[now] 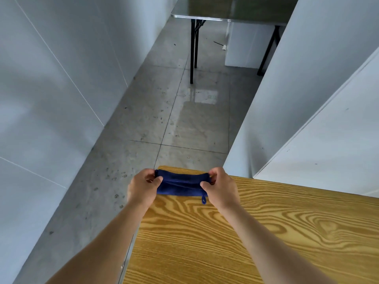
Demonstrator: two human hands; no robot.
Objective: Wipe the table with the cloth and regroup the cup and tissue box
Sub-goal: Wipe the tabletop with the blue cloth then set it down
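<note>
A dark blue cloth point(181, 184), folded into a narrow band with a small loop hanging from its near right corner, lies at the far left corner of the wooden table point(225, 242). My left hand point(142, 186) pinches the cloth's left end. My right hand point(220, 186) pinches its right end. The cloth is stretched between both hands just over the tabletop. No cup or tissue box is in view.
The table's left edge runs down toward me, with grey tiled floor point(164, 119) beyond it. White partition walls point(317, 130) stand on both sides. A dark folding table point(225, 9) on black legs stands at the far end of the aisle.
</note>
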